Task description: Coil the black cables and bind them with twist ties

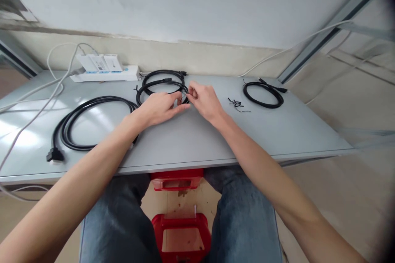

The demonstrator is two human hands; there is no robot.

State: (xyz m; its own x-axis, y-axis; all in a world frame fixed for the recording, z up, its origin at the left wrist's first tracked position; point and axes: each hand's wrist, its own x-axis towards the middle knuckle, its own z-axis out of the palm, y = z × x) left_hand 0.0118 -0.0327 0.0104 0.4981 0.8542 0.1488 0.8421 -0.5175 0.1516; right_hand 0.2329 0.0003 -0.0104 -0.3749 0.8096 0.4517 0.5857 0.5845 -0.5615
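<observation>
A coiled black cable [138,98] lies on the grey table in front of me, partly covered by my left hand [162,107]. The fingers of that hand are closed at the coil's right side, with the thumb stretched toward the right hand. My right hand [202,98] pinches a thin black twist tie [184,95] at the same spot on the coil. Just behind, a second coiled cable [163,71] overlaps the first. Several loose twist ties [236,103] lie to the right of my right hand.
A larger cable coil [103,98] with a wide plug [55,155] spreads on the left. Another coil [265,104] rests at the right. A white power strip [111,75] with adapters stands by the wall, and white cords cross the left side. Below is a red stool [182,220].
</observation>
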